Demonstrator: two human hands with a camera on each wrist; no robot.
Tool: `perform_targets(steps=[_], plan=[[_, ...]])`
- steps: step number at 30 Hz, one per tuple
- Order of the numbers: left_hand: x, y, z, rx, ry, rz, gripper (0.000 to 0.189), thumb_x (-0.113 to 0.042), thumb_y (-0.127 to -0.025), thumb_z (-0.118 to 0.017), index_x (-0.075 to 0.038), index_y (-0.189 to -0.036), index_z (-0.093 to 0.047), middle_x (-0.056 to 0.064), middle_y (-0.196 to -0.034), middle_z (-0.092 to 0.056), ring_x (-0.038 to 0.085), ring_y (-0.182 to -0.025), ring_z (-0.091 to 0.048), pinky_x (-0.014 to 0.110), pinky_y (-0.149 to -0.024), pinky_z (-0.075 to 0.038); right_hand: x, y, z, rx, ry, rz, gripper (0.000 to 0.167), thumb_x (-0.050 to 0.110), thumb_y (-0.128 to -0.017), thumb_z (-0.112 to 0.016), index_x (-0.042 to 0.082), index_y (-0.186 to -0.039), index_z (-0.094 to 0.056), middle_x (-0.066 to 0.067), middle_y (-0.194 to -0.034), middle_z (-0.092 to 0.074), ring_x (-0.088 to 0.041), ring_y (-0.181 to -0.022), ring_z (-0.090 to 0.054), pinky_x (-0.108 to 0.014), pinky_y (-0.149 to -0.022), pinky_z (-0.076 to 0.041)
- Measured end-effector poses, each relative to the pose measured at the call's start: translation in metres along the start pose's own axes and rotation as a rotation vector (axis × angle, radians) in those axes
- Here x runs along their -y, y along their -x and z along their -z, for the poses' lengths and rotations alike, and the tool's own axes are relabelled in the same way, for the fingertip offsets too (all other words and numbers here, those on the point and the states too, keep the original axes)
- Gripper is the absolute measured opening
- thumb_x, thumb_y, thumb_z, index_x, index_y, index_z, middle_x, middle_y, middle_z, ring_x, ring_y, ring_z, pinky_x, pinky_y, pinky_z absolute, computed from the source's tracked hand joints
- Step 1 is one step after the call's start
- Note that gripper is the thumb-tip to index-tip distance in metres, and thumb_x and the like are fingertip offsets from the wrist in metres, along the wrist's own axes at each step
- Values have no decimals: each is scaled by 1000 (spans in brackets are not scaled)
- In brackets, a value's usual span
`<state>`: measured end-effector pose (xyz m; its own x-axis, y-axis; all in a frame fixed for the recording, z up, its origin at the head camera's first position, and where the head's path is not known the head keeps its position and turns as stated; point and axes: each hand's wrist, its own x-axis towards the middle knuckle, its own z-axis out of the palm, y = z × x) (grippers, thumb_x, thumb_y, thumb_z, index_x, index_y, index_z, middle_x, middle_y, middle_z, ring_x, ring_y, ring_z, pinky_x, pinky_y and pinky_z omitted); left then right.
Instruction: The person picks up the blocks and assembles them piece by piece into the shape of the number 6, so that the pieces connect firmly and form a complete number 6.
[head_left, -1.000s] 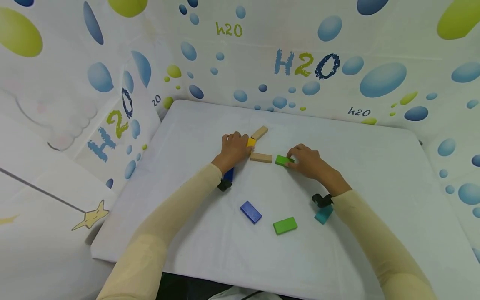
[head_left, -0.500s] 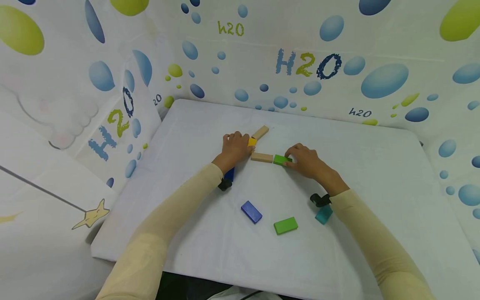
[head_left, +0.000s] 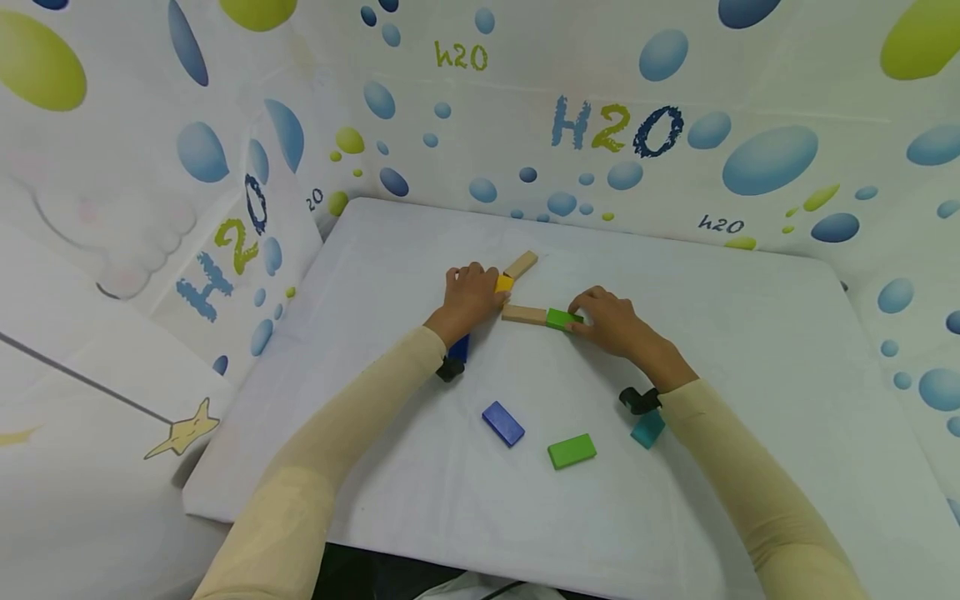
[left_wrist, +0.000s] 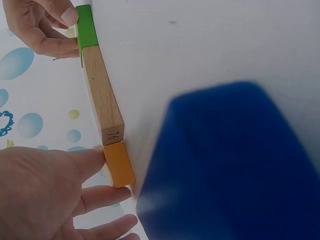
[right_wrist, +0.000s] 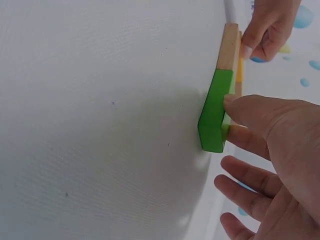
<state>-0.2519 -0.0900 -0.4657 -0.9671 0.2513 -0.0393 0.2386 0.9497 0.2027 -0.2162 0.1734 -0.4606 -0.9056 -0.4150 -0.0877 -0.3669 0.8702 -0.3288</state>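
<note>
In the head view my left hand pinches a yellow block between thumb and index finger. My right hand holds a green block by its right end, thumb on the near side. Between them lies a plain wooden block, its right end against the green one; the left wrist view shows its numbered end meeting the yellow block. A second wooden block slants away behind the yellow one. The right wrist view shows the green block flat on the cloth, other fingers spread.
A dark blue block lies partly hidden under the left wrist, looming large in the left wrist view. Nearer the front are a blue block, another green block and a teal block beside the right wrist camera. White cloth covers the table.
My right hand has slid the green block left, closing the gap to the plain wooden block. The left hand keeps its place on the yellow block.
</note>
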Motion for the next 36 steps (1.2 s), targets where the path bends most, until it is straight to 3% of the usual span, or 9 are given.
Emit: perform_targets(steps=[36], plan=[[0,3,1,-2,-6,1,51,-45,-109,-57,-6,-142,-57,17,-130,-59,33,-125,-56,54,-117,-30,1,3,-4,-35,-25,16,35,27,-102,-72,4,-128,-66,-25,-144,-53,-43,-136,-52,-67,-105,-41]])
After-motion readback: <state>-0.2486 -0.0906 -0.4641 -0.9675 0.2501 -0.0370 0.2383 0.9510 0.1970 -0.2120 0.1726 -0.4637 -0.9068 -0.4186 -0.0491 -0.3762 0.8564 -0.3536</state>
